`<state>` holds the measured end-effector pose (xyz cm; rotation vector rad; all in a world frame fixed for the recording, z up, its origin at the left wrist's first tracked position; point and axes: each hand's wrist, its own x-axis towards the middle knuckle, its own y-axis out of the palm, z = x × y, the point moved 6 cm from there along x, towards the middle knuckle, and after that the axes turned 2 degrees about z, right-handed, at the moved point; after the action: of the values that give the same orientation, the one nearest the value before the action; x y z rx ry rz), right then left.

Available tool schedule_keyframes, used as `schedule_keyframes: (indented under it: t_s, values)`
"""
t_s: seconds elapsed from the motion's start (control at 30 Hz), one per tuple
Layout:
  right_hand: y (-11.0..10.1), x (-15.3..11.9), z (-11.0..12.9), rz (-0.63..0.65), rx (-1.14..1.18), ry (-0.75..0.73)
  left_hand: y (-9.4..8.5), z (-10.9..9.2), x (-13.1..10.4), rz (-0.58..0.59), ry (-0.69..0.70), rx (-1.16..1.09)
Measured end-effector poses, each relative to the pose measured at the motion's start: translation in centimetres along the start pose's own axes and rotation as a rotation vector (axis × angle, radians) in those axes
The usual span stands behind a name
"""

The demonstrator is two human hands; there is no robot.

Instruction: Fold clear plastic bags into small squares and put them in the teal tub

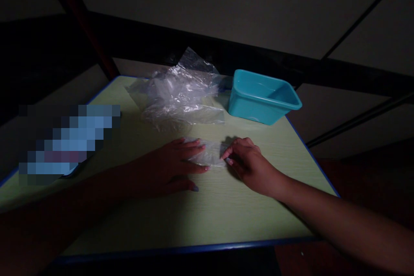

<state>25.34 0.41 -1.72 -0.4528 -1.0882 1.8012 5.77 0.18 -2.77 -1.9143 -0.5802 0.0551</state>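
Observation:
A flattened strip of clear plastic bag (211, 153) lies on the pale green table (207, 215) between my hands. My left hand (181, 161) rests on its left part, palm down with the fingers spread. At the strip's right end, my right hand (247, 161) pinches the plastic edge between thumb and forefinger. Behind my hands sits a crumpled heap of clear plastic bags (181, 90), with one corner sticking up. How the strip is folded is hard to make out in the dim light.
A turquoise plastic tub (258, 108) stands at the table's back right. On the left side lies a phone-like object (74, 146), its lit face blurred out by blocks. Blue edging (194, 249) runs round the table, and a dark wall rises behind it.

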Motion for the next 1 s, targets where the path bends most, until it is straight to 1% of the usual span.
schedule_keyframes:
  t_s: [0.13,0.3,0.47,0.67,0.87,0.93,1.0]
  values:
    - [0.0,-0.1,0.5,0.007,0.000,-0.008,0.0,0.0,0.1,0.020,-0.012,0.008]
    - [0.0,-0.2,0.9,0.025,0.024,-0.035,-0.1,0.0,0.1,0.002,-0.003,-0.023]
    - [-0.3,-0.2,1.1,0.006,0.106,-0.044,-0.2,-0.2,0.2,0.036,0.013,0.021]
    - [-0.4,-0.3,1.4,-0.021,0.319,-0.081,-0.2,-0.4,0.4,0.084,0.014,0.069]
    - [-0.3,0.0,1.8,0.039,0.285,-0.131,-0.1,-0.4,0.4,0.101,0.012,0.112]
    - [-0.4,0.1,1.8,0.035,0.320,-0.148,-0.1,-0.5,0.4,0.099,0.016,0.121]
    - [-0.4,0.2,1.6,0.025,0.367,-0.134,-0.2,-0.6,0.5,0.084,0.028,0.121]
